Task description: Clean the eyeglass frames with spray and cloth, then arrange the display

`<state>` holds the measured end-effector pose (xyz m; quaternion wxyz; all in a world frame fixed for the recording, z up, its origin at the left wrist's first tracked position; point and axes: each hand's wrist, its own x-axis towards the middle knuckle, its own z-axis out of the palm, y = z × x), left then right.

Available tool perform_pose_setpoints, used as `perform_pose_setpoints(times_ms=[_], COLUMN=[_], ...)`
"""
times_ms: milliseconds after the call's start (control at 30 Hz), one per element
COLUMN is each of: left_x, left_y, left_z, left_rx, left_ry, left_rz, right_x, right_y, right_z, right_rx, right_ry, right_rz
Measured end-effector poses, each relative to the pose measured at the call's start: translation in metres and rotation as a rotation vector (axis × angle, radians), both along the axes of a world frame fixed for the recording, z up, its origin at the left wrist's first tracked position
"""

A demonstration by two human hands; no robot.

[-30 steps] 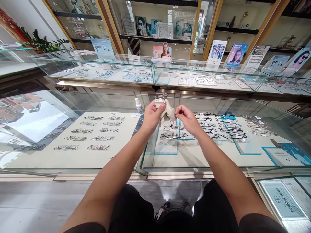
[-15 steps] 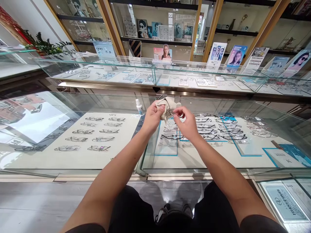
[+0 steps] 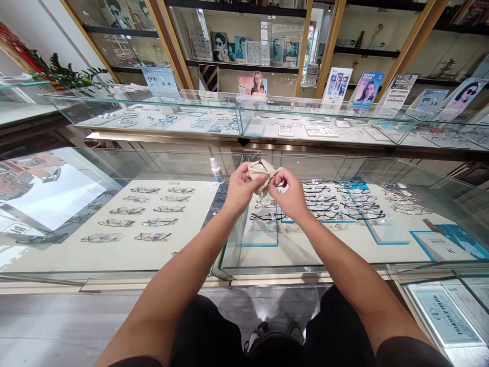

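Observation:
A beige cleaning cloth [image 3: 253,169] is bunched around a pair of thin dark-framed eyeglasses [image 3: 261,162], held up over the glass counter. My left hand [image 3: 241,189] is closed on the cloth from the left, its thumb pressed across the front. From the right, my right hand [image 3: 289,194] pinches the eyeglasses at the cloth's edge, fingertips close to the left thumb. Cloth and fingers hide most of the lenses. Behind my left hand stands a small white spray bottle [image 3: 216,171].
Below my hands, a glass display case [image 3: 244,262] holds rows of eyeglasses [image 3: 324,206] on the right and more frames [image 3: 132,210] on the left. A second glass counter [image 3: 171,133] runs behind, with advertising cards [image 3: 336,89] on top.
My right hand has closed in on the cloth and my left thumb, and the cloth has turned slightly in my fingers. The view has shifted a little.

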<state>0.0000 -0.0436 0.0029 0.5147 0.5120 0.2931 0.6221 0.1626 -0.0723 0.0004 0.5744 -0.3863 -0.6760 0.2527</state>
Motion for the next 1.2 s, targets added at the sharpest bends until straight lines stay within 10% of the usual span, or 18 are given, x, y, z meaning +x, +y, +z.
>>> perform_pose_setpoints(times_ms=[233,600,1200], left_x=[-0.003,-0.023,-0.016], left_y=[-0.008,0.003,0.006], left_z=[0.004,0.011,0.006], left_rx=[0.185,0.087,-0.012], left_ry=[0.245,0.219,0.065], left_rz=[0.082,-0.162,-0.108], right_x=[0.001,0.006,0.008], right_y=[-0.002,0.004,0.006], right_z=[0.002,0.01,0.011], right_rx=[0.001,-0.414,-0.408], right_ry=[-0.075,0.261,0.335], right_rz=[-0.055,0.44,0.457])
